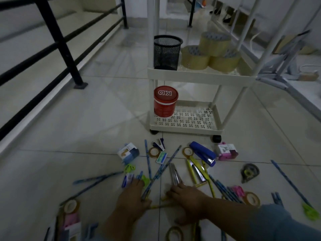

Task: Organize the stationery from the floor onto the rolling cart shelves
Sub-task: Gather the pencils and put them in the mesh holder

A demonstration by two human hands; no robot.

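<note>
Down on the tiled floor (86, 127) in my head view, the stationery lies scattered in front of the rolling cart (184, 74). Blue pencils (147, 159) cross one another in the middle. A blue stapler (202, 153) lies just beside a pink box (227, 151), and a small tape roll (188, 151) touches the stapler's near side. Yellow utility knives (195, 168) lie side by side below the stapler. A correction tape dispenser (250, 172) sits apart to the right, and green scissors (311, 212) lie near the right edge.

I see the left hand (133, 193) low over the pencils, its fingers stretched forward and laid across two of them, their tips near a small blue-and-white box (127, 180). The right hand (188, 197) rests beside it, with its fingertips on the near end of a silver cutter (174, 174). The blur keeps me from telling whether those fingers pinch the cutter or only touch it.

On the cart's middle shelf I make out a black mesh pen cup (167, 53) at the left corner, with three rolls of packing tape (211, 54) stacked beside it, one on top of two. A red tub (165, 101) with its lid on stands in the left corner of the bottom shelf (187, 123). A black railing (60, 42) runs along the left.
</note>
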